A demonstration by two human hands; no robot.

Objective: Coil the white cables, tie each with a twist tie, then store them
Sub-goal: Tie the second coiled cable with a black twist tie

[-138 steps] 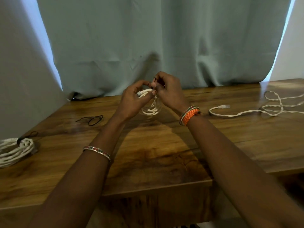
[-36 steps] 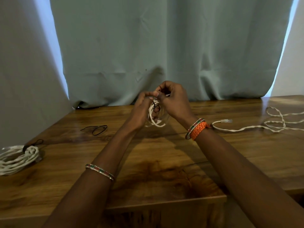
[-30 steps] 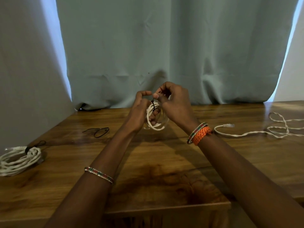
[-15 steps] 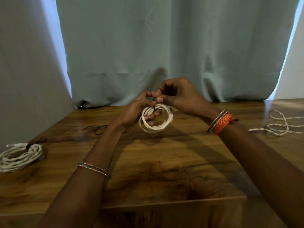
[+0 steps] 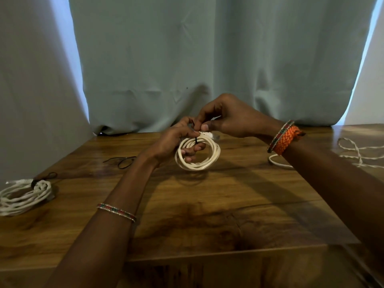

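Two hands up over the wooden table (image 5: 207,221), w/ one small coil of white cable (image 5: 198,155) held between them, just above the tabletop. Left hand (image 5: 172,142) grips the coil: thumb on top, fingers curled through the middle of the loops. Right hand (image 5: 226,118) pinches the black twist tie (image 5: 195,135) at the top of the coil, thumb & forefinger closed tight on it; tie wraps round the strands there. White cables, counted: 3. One in hand, one tied bundle (image 5: 24,196) lying at the far left edge, one loose cable (image 5: 361,153) sprawled at right, partly hidden behind the right forearm. Twist ties: 3 visible, incl. a spare one (image 5: 122,161) lying near the left wrist & one on the bundle. Curtain (image 5: 187,59) hangs behind.
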